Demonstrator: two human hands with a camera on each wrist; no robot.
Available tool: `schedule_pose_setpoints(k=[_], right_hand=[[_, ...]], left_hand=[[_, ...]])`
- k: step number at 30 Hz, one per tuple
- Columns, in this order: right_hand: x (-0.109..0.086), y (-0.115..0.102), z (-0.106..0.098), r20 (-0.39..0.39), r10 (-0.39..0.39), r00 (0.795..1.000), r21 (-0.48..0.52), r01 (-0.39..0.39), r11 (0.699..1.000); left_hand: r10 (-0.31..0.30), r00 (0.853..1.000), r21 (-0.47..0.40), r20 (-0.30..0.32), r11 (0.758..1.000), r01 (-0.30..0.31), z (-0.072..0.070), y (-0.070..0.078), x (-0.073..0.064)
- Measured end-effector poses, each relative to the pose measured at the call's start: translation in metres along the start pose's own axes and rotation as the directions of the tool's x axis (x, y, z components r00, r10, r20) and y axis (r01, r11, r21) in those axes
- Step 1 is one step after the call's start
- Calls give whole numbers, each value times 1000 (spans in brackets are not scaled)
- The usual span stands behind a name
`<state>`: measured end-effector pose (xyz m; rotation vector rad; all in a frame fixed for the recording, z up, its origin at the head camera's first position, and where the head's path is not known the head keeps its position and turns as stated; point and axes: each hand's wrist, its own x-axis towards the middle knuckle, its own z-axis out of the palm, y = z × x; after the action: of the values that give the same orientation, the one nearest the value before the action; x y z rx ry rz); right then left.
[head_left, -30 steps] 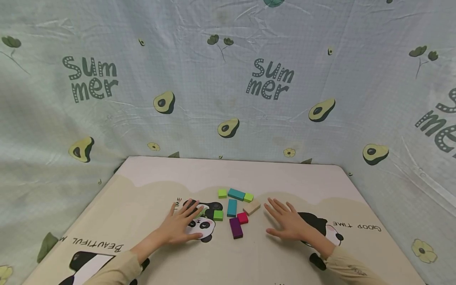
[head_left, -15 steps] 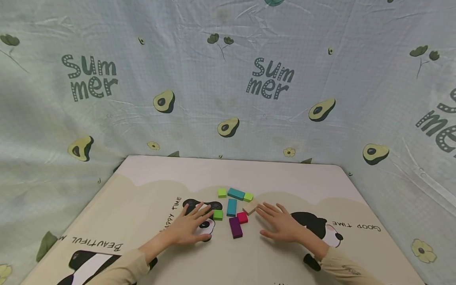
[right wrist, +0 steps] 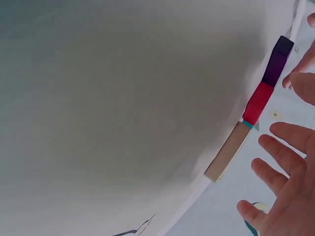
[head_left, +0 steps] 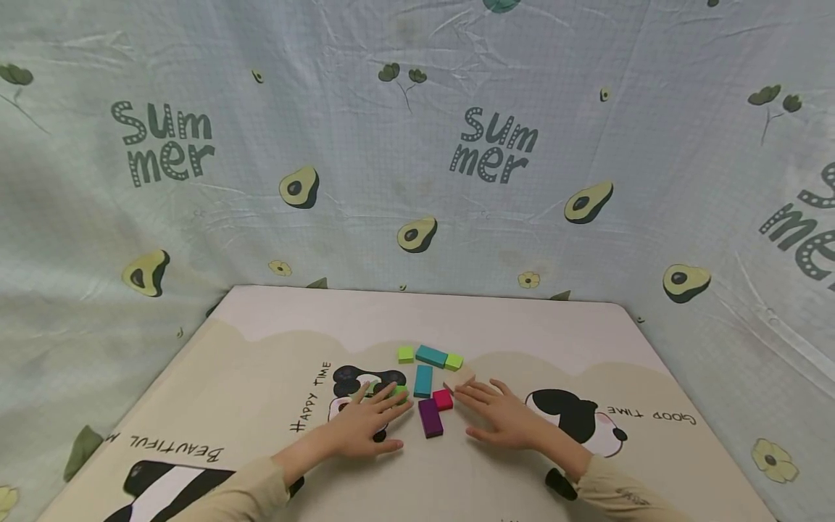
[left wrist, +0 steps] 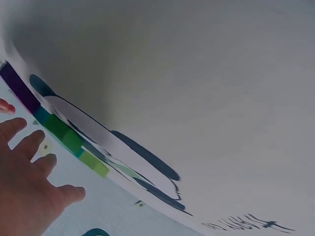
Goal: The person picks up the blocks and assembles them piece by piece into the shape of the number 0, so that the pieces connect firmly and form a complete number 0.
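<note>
Left hand [head_left: 362, 429] and right hand [head_left: 505, 422], fingers extended and spread, flank a purple rectangular block [head_left: 430, 418] and a crimson cuboid block [head_left: 443, 399] on the panda-printed tabletop [head_left: 443, 482], partly hiding, in the head view, a bright green block [head_left: 401, 390] and a pale wooden rectangular block [head_left: 459, 377].

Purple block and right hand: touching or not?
Apart. The head view shows bare table between the right hand and the purple block.
</note>
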<state>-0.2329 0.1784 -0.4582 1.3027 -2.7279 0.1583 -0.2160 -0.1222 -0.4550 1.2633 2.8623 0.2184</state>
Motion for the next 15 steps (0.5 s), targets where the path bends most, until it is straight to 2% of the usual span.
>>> schedule_pose_setpoints(k=[6,15], right_hand=[[6,-5,-1,38,-27,999,9,27,1000],[14,-8,-1,87,-17,996,-27,19,999]], left_hand=[[67,998,60,-6,996,-67,2,9,9],[87,996,91,23,992,-88,5,20,17]])
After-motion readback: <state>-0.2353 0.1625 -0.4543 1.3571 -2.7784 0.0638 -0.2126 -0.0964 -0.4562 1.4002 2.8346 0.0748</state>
